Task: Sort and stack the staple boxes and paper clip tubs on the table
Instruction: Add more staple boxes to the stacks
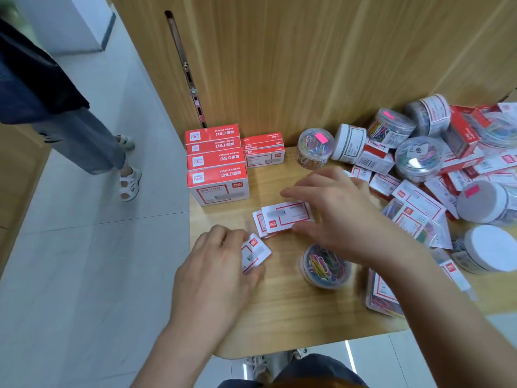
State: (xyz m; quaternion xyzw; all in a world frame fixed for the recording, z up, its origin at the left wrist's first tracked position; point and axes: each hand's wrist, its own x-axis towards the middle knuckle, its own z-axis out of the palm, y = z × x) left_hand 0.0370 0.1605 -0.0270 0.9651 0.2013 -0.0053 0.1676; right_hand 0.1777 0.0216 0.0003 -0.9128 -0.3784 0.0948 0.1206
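Note:
My left hand [216, 264] grips a small white-and-red staple box [256, 254] near the table's front left. My right hand [333, 211] pinches a small stack of white-and-red staple boxes [282, 219] at mid-table, fingers around its far and near sides. Large red staple boxes [216, 163] stand stacked at the far left edge, with a lower red stack [263, 149] beside them. A clear tub of coloured paper clips [326, 266] sits just below my right wrist. Another clip tub [314, 148] stands near the wooden wall.
A mixed heap of tubs and staple boxes [436, 169] fills the table's right side. White-lidded tubs [489, 247] lie at the right edge. The wooden table [279, 317] ends near my legs. A person in jeans [92, 141] stands on the tiled floor at left.

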